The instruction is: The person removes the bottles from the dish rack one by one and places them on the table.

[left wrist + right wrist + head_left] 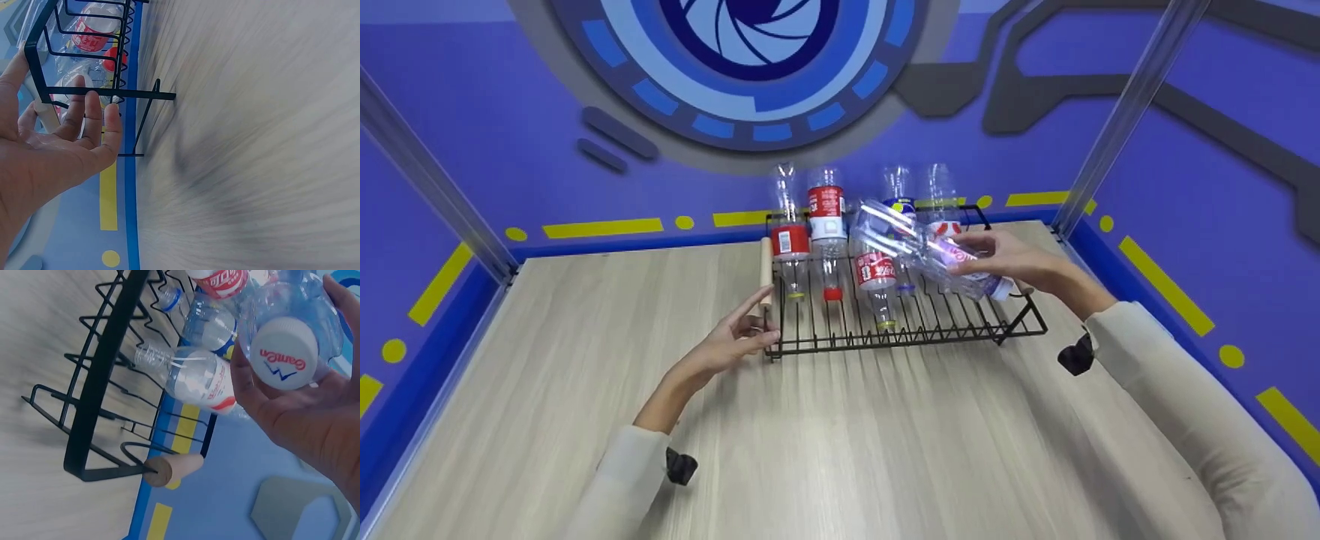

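Note:
A black wire rack (840, 347) with wooden side handles stands toward the back of the table. My left hand (727, 341) holds its left end, thumb at the front corner and fingers along the side bar (140, 94). My right hand (1009, 259) grips a clear plastic bottle (896, 232) near its pink-purple label, tilted over the right part of the rack. Its white cap (284, 354) faces the right wrist camera. Neck-down on the rack lean several empty bottles, among them a red-labelled one (790, 241), a red-capped one (829, 202) and a yellow-capped one (876, 270).
Behind the rack rises a purple-blue printed wall (660, 187) with yellow dashes. Metal corner posts, one on the right (1132, 112), frame the space. The pale wooden table (847, 442) extends in front of the rack. Near the rack's right end shows a wooden handle (174, 469).

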A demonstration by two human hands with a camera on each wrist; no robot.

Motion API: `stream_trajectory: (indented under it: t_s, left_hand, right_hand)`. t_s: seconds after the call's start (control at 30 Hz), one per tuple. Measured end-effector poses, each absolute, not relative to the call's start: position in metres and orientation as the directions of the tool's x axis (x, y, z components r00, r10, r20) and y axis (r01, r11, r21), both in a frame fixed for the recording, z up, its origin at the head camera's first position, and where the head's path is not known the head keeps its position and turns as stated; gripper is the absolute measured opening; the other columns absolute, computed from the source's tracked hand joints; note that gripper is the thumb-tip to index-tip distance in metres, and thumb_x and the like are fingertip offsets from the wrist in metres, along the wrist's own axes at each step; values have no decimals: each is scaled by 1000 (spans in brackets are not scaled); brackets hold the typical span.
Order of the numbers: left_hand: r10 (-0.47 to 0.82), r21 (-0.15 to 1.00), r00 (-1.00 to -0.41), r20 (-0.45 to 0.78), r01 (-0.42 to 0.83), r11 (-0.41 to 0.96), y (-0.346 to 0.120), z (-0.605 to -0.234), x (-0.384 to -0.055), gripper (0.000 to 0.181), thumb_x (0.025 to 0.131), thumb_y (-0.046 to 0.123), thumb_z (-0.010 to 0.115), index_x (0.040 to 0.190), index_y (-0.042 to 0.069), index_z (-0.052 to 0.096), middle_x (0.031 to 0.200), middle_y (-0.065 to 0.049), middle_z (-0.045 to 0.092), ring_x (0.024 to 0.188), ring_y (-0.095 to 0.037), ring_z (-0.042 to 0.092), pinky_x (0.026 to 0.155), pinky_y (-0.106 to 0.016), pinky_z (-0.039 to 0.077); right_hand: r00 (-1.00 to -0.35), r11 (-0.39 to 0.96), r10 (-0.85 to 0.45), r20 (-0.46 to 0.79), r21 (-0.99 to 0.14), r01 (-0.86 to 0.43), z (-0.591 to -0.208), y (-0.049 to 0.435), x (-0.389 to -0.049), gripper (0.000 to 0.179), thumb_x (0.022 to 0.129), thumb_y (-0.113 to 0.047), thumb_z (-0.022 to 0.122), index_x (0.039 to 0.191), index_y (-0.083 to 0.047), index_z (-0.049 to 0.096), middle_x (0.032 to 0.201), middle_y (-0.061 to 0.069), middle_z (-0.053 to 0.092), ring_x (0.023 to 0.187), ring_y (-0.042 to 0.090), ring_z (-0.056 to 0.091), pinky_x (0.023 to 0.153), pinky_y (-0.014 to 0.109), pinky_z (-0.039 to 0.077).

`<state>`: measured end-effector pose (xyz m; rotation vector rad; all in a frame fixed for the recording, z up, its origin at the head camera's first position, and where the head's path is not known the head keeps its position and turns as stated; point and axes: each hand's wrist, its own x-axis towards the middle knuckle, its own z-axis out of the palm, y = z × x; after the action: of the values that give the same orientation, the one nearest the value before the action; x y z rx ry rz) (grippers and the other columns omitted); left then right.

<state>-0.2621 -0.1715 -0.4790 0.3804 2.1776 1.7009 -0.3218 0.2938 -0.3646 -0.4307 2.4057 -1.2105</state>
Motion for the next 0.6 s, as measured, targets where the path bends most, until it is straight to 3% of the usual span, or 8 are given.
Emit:
stream_trajectory:
  t_s: [0.13, 0.23, 0.4, 0.6]
  left_hand:
    - [422, 970, -901, -104, 1, 242, -171, -478, -262, 81, 99, 28, 69, 163, 38, 22, 127, -9, 59, 113, -18, 58, 100, -42, 47]
    - [420, 971, -902, -98, 6, 239, -171, -478, -261, 80, 99, 27, 69, 163, 38, 21, 127, -9, 58, 113, -18, 58, 100, -42, 47]
    - [400, 969, -914, -62, 41, 243, -169, -477, -257, 81, 99, 24, 68, 164, 32, 20, 134, -16, 55, 116, -20, 55, 99, -38, 47]
    - [351, 934, -936, 28, 149, 324, -167, -471, -251, 84, 96, 24, 73, 164, 29, 24, 140, -23, 52, 117, -27, 56, 95, -34, 47]
  right_hand:
    - [-838, 570, -485, -249, -817, -87, -366, 286, -318, 78, 93, -32, 74, 156, -3, 38, 151, 19, 50, 138, 35, 49, 115, 47, 43]
    - [-821, 576, -514, -248, -809, -117, -366, 282, -316, 73, 93, -31, 75, 152, -3, 44, 153, 19, 49, 144, 38, 44, 120, 53, 35]
    - [-773, 557, -583, -250, -815, -157, -367, 277, -311, 69, 92, -26, 77, 150, -3, 47, 158, 19, 45, 150, 39, 36, 124, 54, 27]
    - [-730, 576, -623, -283, -797, -182, -366, 270, -307, 71, 88, -26, 79, 149, -5, 49, 159, 18, 44, 152, 38, 34, 124, 53, 26]
